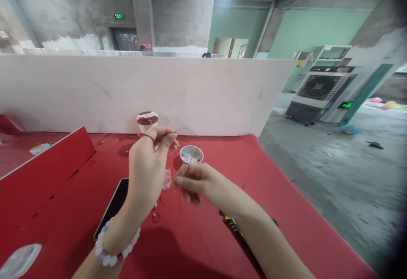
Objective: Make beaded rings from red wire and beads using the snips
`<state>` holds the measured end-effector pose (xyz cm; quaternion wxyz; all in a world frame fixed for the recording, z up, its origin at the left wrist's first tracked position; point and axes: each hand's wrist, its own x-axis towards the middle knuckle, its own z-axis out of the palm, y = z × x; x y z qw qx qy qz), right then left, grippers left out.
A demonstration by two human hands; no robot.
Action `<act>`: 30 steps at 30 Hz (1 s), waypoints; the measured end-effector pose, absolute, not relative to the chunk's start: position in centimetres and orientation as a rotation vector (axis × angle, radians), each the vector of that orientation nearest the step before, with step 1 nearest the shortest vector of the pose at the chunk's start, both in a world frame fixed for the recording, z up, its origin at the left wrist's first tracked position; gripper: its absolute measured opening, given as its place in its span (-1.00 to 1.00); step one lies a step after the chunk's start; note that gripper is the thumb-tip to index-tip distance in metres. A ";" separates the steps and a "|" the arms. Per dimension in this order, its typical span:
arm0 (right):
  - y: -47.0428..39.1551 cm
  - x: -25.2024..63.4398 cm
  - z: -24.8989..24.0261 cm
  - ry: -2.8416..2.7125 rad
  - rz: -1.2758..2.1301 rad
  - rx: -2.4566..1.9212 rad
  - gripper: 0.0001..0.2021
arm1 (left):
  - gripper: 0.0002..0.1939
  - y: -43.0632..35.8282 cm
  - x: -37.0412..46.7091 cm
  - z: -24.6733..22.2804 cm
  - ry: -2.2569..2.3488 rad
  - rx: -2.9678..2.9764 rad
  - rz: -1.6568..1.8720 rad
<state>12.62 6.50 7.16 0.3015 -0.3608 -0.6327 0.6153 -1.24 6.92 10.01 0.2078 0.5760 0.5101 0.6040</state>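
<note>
My left hand (pixel 148 164) is raised above the red table, thumb and fingers pinched on a thin dark cord (pixel 182 129) whose fine end arcs to the right. A bracelet of white, blue and purple beads (pixel 110 260) circles that wrist. Lower and to the right, my right hand (pixel 203 183) is also closed, a dark strand running up from between its thumb and forefinger. Whether both strands are one cord I cannot tell. Just behind the right hand stands a small white bowl (pixel 191 147) with tiny pale and red beads in it. A small clear plastic bag (pixel 167 179) lies between the hands.
A dark phone (pixel 116 202) lies beneath my left forearm, and a black and yellow tool (pixel 233 226) partly under my right. Small cord loops (pixel 155 217) dot the red table (pixel 178 253). A lidded cup (pixel 147 118) stands against the white partition (pixel 190 88). A red divider (pixel 51 177) runs along the left.
</note>
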 end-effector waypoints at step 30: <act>8.7 12.9 5.2 -1.752 1.906 -0.808 -0.72 | -0.89 8.8 -1.1 8.8 0.919 1.444 1.511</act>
